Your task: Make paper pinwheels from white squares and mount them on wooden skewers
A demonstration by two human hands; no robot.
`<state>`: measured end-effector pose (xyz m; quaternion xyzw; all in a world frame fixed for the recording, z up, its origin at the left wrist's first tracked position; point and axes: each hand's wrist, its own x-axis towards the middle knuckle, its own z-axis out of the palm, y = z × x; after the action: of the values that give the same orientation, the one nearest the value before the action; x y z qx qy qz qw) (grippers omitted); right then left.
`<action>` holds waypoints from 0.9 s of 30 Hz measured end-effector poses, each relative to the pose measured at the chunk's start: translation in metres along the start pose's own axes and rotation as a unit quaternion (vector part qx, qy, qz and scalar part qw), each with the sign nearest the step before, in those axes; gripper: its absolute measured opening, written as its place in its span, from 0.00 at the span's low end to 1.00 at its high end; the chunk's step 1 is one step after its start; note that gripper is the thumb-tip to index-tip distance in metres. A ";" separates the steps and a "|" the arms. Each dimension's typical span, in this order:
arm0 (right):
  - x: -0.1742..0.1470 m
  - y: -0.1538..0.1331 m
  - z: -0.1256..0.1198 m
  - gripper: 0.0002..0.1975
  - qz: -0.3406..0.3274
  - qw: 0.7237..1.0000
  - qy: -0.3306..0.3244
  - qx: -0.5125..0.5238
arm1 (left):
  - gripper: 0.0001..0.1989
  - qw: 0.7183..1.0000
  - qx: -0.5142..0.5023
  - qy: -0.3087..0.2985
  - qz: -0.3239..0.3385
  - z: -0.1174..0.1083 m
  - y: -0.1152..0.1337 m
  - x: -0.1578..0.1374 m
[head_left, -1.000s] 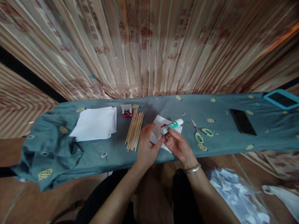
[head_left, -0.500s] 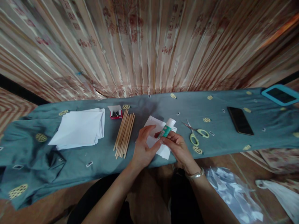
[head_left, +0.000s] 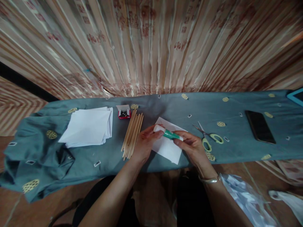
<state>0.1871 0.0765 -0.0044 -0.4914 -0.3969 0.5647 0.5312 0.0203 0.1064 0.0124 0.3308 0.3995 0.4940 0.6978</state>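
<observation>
A green and white glue stick (head_left: pixel 170 135) lies level between my two hands, above a white sheet of paper (head_left: pixel 167 151). My left hand (head_left: pixel 148 142) is closed on its white cap end. The fingers of my right hand (head_left: pixel 189 145) pinch the opposite end. Under the glue stick, the paper rests at a slant on the cloth, with its upper left part partly covered by my left hand. Left of that hand is a bundle of thin wooden sticks (head_left: pixel 132 135). Scissors (head_left: pixel 209 138) with light green handles lie opened to the right of my right hand.
A stack of white paper (head_left: pixel 87 127) sits on the left of the grey-green cloth (head_left: pixel 165 105). An open red box (head_left: pixel 124 112) of small dark metal pieces stands behind the sticks. On the right are a black phone (head_left: pixel 259 126) and a blue-framed device (head_left: pixel 297 96).
The glue stick has turned from upright-slanting to level, its white cap now pointing left. My left hand has closed on the cap; before, it was apart from it. The view has shifted slightly.
</observation>
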 end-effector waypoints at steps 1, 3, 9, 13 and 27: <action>0.001 -0.002 0.000 0.13 0.007 0.999 0.023 0.046 | 0.13 1.000 -0.006 -0.002 -0.008 0.000 0.000 -0.001; 0.000 -0.004 0.001 0.12 0.026 0.990 0.053 0.128 | 0.14 1.000 -0.017 -0.001 -0.022 0.001 -0.003 -0.004; -0.011 -0.002 0.014 0.14 0.075 0.969 0.019 0.235 | 0.16 1.000 0.004 0.013 -0.011 0.004 -0.017 -0.015; -0.018 0.005 0.018 0.10 0.071 0.964 0.016 0.254 | 0.15 1.000 0.027 0.004 0.006 0.004 -0.017 -0.020; -0.016 0.006 0.001 0.11 0.092 0.949 0.059 0.296 | 0.17 0.998 0.017 0.053 -0.007 -0.003 -0.007 -0.028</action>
<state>0.1837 0.0601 -0.0083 -0.3787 -0.1327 0.6729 0.6214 0.0153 0.0773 0.0113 0.3130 0.4462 0.4991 0.6737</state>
